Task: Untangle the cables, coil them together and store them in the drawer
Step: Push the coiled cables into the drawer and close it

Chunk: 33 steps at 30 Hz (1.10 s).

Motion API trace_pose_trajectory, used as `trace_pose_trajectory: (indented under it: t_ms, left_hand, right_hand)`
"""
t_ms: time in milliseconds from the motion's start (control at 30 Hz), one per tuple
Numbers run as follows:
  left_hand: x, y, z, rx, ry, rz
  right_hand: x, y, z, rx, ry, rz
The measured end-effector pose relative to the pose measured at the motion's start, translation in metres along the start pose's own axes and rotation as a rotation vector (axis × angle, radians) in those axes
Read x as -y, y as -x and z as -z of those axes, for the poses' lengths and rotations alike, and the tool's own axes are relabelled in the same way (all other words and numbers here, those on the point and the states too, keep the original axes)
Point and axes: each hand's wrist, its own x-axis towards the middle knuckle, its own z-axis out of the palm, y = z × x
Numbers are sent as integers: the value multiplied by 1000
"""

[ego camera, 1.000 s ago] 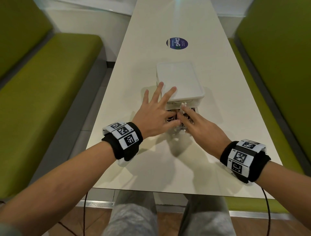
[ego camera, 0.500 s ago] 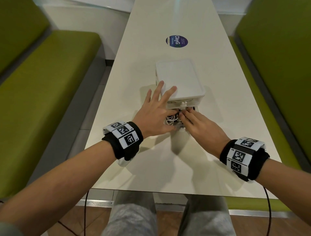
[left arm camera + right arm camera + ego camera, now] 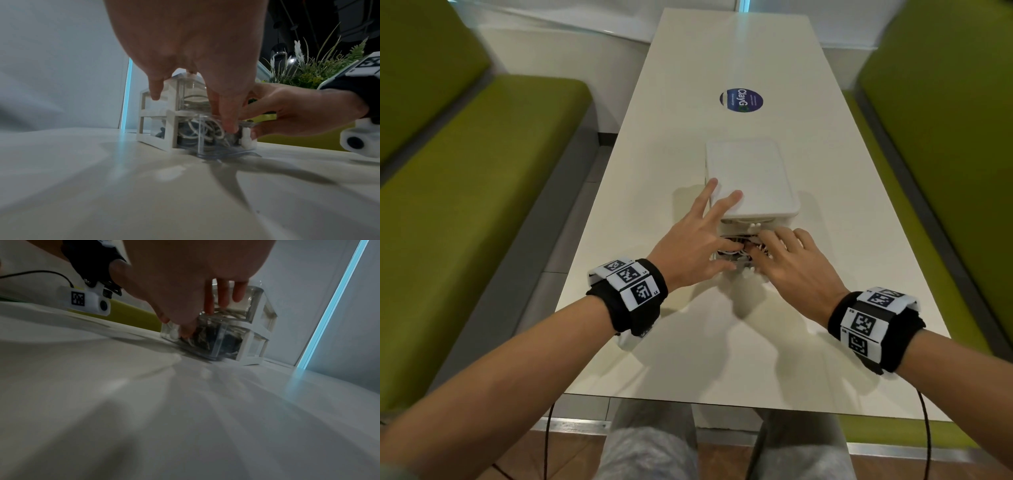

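The cables (image 3: pixel 202 132), a loose white and dark bundle, lie in the clear lower drawer (image 3: pixel 216 139), which is less pulled out of the white organizer (image 3: pixel 751 178) than a second ago, so storing looks nearly finished. The left hand (image 3: pixel 695 248) rests flat-fingered on the organizer's top, thumb down in the drawer. The right hand (image 3: pixel 787 260), relaxed, presses the bundle beside the drawer's knob, all on the desk (image 3: pixel 688 359).
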Motion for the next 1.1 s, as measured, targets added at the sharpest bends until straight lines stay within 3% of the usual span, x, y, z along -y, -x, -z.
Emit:
trace_pose_trajectory:
  t_ms: [100, 233, 433, 567, 733, 933, 1100]
  left_hand:
    - [2, -1, 4, 14, 24, 9]
    - [2, -1, 6, 31, -10, 10]
    - [3, 6, 3, 15, 75, 1]
    - [11, 5, -3, 2, 157, -20]
    - [12, 0, -3, 29, 243, 101]
    - [9, 0, 7, 73, 319, 199]
    - [11, 1, 4, 35, 331, 189]
  right_hand:
    - [-4, -8, 1, -18, 9, -35]
    - [-12, -11, 2, 39, -71, 27]
    - [-3, 4, 2, -25, -144, -142]
    - [11, 0, 11, 67, -63, -143]
    - [3, 6, 15, 54, -98, -181]
    - [-10, 8, 26, -78, -519, -467]
    - [1, -10, 25, 72, -920, -854]
